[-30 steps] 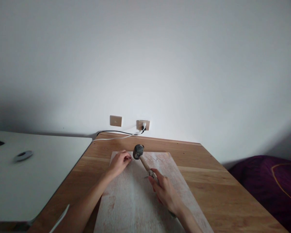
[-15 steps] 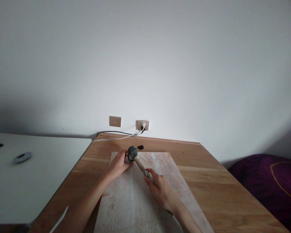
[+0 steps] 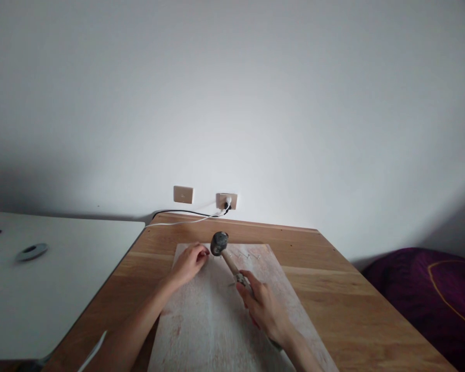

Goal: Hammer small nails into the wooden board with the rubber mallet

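My right hand [image 3: 264,308] is wrapped round the wooden handle of a rubber mallet [image 3: 219,244] with a black head. The mallet head hovers over the far part of a pale, worn wooden board [image 3: 201,325]. To its left, my left hand [image 3: 190,264] rests at the board's far left edge, fingers curled in a pinch; whatever they may hold is hidden. Several thin nails [image 3: 248,255] stand in a row along the board's far end, right of the mallet head, and the head partly covers that row.
The board lies on a wooden table [image 3: 333,289] against a white wall. Cables run to a wall socket [image 3: 227,201]. At left, a white table [image 3: 62,299] holds a grey ring-shaped roll [image 3: 31,252]. A purple beanbag [image 3: 418,289] sits at right.
The mallet and my right hand have shifted a little to the right, away from my left hand. My left fingers have drawn back slightly and curled.
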Action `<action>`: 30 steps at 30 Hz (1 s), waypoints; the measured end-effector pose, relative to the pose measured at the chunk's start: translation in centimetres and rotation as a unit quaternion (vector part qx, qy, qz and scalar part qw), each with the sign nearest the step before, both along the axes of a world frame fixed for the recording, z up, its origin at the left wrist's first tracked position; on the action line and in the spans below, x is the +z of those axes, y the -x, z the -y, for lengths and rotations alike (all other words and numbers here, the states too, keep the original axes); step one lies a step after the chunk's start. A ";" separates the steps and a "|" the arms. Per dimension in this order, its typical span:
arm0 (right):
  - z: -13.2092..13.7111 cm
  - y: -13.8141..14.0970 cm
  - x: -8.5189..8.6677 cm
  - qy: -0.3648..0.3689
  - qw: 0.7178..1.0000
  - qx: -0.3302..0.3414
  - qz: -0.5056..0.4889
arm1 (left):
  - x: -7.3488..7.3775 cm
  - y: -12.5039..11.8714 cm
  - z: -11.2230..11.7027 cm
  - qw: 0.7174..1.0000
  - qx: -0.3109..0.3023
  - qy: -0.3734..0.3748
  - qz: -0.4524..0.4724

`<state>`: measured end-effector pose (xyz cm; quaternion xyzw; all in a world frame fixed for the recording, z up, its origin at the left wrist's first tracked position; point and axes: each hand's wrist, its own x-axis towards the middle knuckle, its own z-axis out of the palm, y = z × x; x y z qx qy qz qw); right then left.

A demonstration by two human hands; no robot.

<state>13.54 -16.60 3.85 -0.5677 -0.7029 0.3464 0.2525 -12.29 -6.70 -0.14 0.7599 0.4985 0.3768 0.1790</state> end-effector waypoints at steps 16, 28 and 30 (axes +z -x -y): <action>1.7 -2.0 0.0 0.040 0.998 -0.026 -0.028 | 1.1 -0.6 2.3 0.994 0.039 -0.100 -0.039; 4.0 -6.0 -0.7 0.007 0.994 -0.092 0.050 | 2.8 -6.8 5.6 0.936 -0.246 -0.130 -0.216; 4.0 -5.7 -0.4 0.027 0.994 -0.093 0.059 | 2.3 -6.5 5.5 0.935 -0.244 -0.137 -0.216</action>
